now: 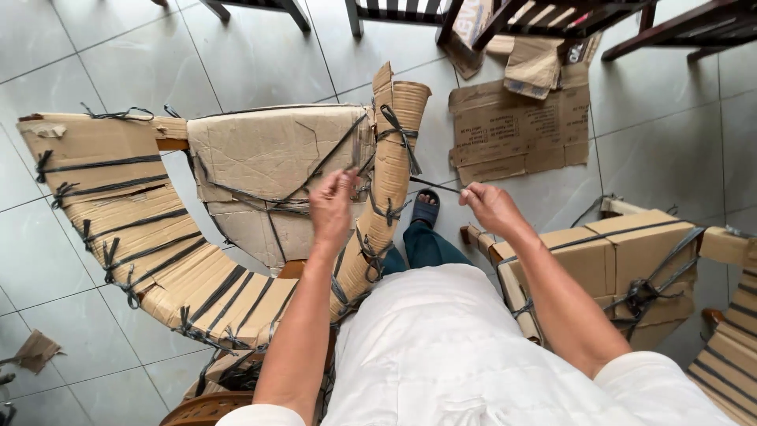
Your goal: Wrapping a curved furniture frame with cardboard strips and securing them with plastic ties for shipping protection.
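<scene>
A chair wrapped in brown cardboard (260,158) stands in front of me, bound with several dark straps. My left hand (333,207) rests on the wrapped chair arm (394,150), fingers pinched at a strap knot. My right hand (489,207) is closed on the end of a dark strap (435,186) that runs taut from the chair arm to my fingers. The curved cardboard-wrapped backrest (134,229) sweeps round to the left.
A second cardboard-wrapped piece (623,268) with straps stands at my right. Flat cardboard sheets (520,126) lie on the grey tile floor. Dark wooden chair legs (670,31) line the top edge. My foot in a dark sandal (426,210) is between the pieces.
</scene>
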